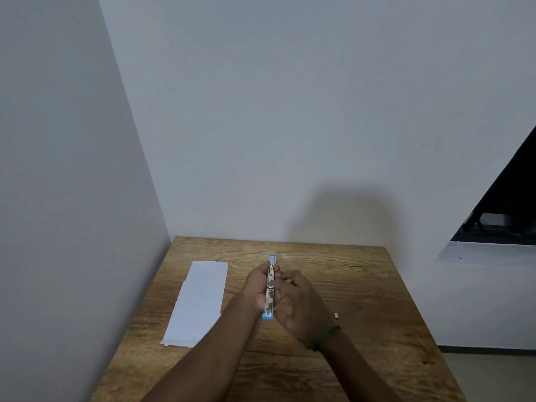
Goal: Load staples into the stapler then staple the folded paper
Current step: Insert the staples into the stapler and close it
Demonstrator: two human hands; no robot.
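So I'm looking at the loading step here, I think: the left hand (256, 288) is wrapping around the stapler (269, 288), holding it lengthwise above the table (362, 300), metal channel facing up. The right hand (298, 306) is crowding in from 3 o'clock with fingers curled at the channel; can't tell if it's pinching a staple strip. Something small at 4 o'clock (336, 315) might be spare staples. The folded paper (198, 303) is lying flat at 9 o'clock, untouched. Next move probably needs the strip seated and the top closed.
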